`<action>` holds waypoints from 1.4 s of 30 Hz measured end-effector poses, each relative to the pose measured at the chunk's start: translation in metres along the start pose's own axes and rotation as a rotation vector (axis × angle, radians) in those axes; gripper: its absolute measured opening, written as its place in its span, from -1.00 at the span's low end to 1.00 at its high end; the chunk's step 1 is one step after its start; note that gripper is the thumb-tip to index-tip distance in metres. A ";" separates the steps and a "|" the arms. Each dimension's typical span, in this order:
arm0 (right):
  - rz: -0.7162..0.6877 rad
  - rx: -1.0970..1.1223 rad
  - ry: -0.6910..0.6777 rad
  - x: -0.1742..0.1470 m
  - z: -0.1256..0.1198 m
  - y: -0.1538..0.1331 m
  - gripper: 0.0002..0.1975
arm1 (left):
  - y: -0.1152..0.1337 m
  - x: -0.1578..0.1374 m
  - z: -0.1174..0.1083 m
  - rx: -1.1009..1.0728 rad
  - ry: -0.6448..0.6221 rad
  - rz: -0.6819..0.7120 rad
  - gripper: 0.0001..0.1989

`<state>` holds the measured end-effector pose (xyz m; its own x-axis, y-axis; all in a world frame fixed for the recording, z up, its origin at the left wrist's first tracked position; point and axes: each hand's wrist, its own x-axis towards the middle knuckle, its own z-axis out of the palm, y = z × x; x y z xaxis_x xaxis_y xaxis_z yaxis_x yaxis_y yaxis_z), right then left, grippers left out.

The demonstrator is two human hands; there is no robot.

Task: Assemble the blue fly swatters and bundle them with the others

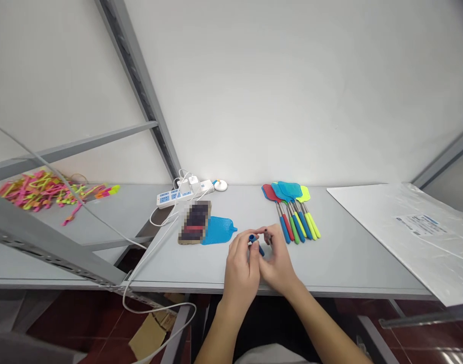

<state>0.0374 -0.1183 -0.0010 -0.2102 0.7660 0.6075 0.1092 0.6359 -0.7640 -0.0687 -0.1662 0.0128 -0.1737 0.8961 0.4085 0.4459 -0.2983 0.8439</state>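
- Left hand [241,270]: fingers and thumb closed around a blue handle [251,238], its open end facing up; narrow grip.
- Right hand [277,263]: curled beside the handle, meeting the left hand at the fingers. A dark thin piece [267,236] shows inside the curl; cannot tell whether it is clasped.
- Position: both hands and the blue handle are over the front part of the table [341,258].
- White package [409,247]: lies flat at the right side of the table, overhanging the front edge; contents hidden. 1 label [421,225] is on its upper face.
- Power strip [174,197]: near the wall, left part of the table; holds white plugs [194,184].
- Swatters [302,222]: bundled behind and right of the hands, mesh heads toward the wall, handles toward the front; blue, red, green and yellow.
- Swatter head [220,230]: blue, loose, left of the hands. A phone [194,222], face blurred out, covers its left edge.
- White cable [159,308]: runs from the power strip area over the front edge of the table.
- Small pieces [38,189]: pink, yellow-green and orange, heaped on the left shelf [113,212], beyond the metal post [142,86].
- Cardboard [150,336]: below, on the floor.
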 end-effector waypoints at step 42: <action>0.258 0.773 0.579 0.022 -0.079 -0.029 -0.61 | 0.002 0.001 0.024 0.220 -0.499 -0.012 -0.71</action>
<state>0.1066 -0.1119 0.0517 0.2594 0.9307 0.2581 -0.6207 0.3654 -0.6937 -0.0465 -0.1579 0.0069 0.2344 0.9621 0.1393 0.6289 -0.2594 0.7330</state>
